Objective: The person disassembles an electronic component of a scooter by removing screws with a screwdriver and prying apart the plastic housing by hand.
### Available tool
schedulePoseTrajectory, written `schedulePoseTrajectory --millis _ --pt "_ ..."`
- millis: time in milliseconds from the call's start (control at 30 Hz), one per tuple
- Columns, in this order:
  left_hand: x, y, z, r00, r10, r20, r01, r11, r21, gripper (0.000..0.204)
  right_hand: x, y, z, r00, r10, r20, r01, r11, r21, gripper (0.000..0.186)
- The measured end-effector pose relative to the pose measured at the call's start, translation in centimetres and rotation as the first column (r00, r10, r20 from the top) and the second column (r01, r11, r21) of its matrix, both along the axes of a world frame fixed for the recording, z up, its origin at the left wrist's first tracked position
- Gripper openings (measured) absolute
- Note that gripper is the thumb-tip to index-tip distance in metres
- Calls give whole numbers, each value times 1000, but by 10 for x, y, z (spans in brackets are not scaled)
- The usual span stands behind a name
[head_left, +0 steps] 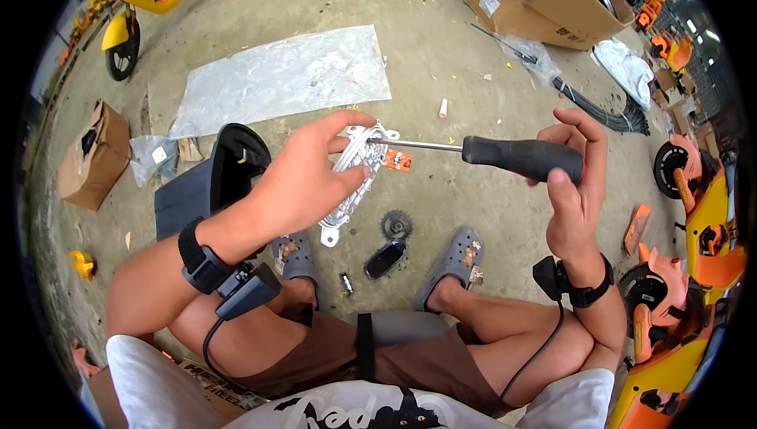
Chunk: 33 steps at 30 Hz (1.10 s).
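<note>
My left hand (303,173) grips a long, oval metallic-and-clear part with mounting tabs (347,202), perhaps a lamp housing, tilted above the floor between my knees. In my right hand (574,212) is a screwdriver (512,158) with a thick black handle, its shaft lying nearly level. The screwdriver's tip meets the upper end of the oval part; the exact spot of contact is too small to make out. Thumb and fingers hold the handle's rear end, with some fingers raised. An orange printed piece (398,161) shows just behind the part.
Between my shoes lie a toothed gear (396,225), a black oval piece (386,259) and a small metal cylinder (347,284). Left are a black shell (236,157) and a cardboard box (96,157). Plastic sheeting (288,74) lies ahead; orange-yellow scooter parts (710,232) line the right.
</note>
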<state>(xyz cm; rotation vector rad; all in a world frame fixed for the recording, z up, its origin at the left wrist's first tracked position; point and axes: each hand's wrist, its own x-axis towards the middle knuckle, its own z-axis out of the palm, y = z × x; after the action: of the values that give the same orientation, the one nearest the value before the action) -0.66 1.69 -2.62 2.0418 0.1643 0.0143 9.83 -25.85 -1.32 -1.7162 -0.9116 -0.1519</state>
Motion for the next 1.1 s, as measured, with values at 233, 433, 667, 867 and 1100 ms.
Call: schedulePoseTrajectory --millis 233,433,667,867,1100 --pt "0 -1 3 1000 -9 -8 9 1000 -9 46 5 -5 -3 999 -34 19 34 999 16 39" --pt "0 0 1 1000 -20 -9 20 1000 -3 48 -10 -2 4 983 -101 -154 88 993 -83 42" --pt "2 1 -1 999 -7 -46 7 1000 9 48 0 0 -4 996 -62 71 65 997 -35 47" --pt "2 1 5 996 -1 -87 0 1000 -14 47 1 2 -2 998 -57 10 57 997 -47 40" --pt "1 1 6 995 10 -99 -13 1000 -22 47 -9 4 6 966 -141 -216 123 988 -94 48"
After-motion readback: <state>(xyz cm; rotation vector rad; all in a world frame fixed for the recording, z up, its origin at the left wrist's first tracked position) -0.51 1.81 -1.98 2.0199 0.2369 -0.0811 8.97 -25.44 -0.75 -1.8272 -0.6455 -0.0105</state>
